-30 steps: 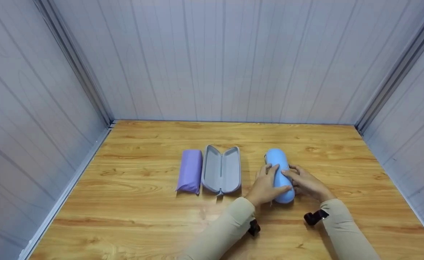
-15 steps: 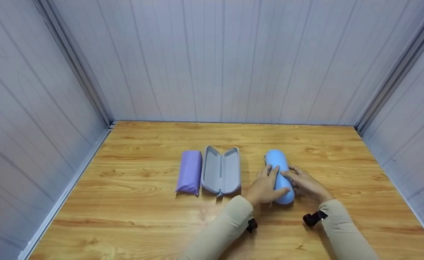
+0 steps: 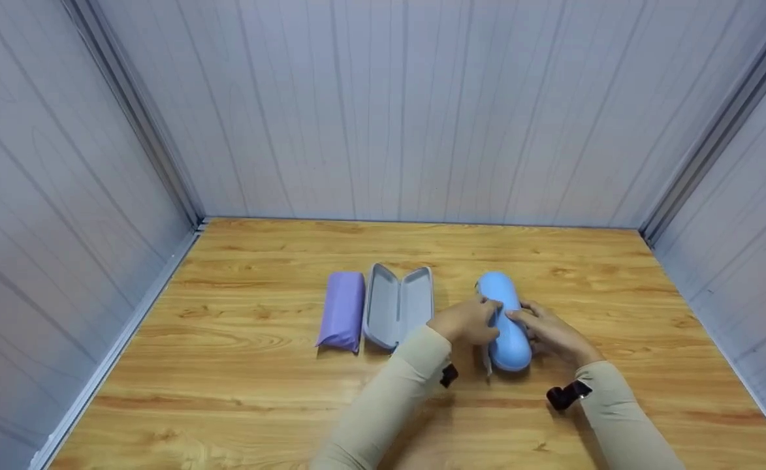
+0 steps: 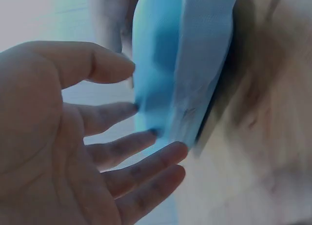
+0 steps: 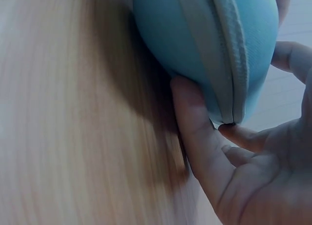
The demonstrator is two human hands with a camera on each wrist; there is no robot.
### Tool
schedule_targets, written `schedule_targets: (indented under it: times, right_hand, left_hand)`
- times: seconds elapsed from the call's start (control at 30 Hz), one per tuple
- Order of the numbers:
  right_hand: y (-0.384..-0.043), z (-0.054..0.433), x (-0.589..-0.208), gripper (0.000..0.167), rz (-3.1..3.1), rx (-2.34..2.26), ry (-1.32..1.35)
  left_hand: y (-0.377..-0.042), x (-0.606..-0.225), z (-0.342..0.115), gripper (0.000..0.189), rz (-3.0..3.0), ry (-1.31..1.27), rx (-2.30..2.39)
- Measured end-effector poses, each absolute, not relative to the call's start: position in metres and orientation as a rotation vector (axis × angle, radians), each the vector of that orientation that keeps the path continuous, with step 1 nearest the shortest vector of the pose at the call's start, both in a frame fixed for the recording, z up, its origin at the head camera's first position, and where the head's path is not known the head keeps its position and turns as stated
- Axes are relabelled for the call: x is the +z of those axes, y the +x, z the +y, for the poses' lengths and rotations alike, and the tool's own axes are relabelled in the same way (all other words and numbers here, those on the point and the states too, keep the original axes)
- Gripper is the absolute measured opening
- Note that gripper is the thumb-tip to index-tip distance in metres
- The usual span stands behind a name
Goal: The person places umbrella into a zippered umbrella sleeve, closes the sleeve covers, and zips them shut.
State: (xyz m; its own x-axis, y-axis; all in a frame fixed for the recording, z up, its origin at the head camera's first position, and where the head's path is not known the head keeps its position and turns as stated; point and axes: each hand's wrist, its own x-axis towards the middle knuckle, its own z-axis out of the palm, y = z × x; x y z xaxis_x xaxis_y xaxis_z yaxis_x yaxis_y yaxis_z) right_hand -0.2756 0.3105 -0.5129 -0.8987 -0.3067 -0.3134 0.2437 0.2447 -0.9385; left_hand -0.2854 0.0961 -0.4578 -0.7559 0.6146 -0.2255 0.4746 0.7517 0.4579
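The sky-blue, rounded zip case (image 3: 510, 343) lies on the yellow-brown wood-grain table (image 3: 226, 391). The right hand (image 3: 556, 334) grips its right side; the left hand's (image 3: 466, 321) fingers lie loosely extended at the other, contact unclear.

Judging progress, the pale-grey hinged case (image 3: 383, 303) is already unfolded, beside the purple soft-looking packet (image 3: 341, 310); opening the blue one seems undone. The right wrist view shows its closed zip seam (image 5: 235, 83), hidden from the head view.

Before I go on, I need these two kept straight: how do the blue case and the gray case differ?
The blue case looks closed, its halves together; the gray case lies spread open, showing its inside.
The blue case is in the grip of the right hand; the gray case is not held.
Both are long cases with rounded ends.
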Motion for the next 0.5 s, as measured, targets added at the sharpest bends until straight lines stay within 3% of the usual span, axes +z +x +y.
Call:
schedule_targets:
  times: [0.5]
  right_hand:
    - [-0.276,0.308,-0.512,0.085,2.115,-1.68,-0.011]
  left_hand:
    - [-0.318,-0.434,0.109,0.034,2.808,0.828,0.227]
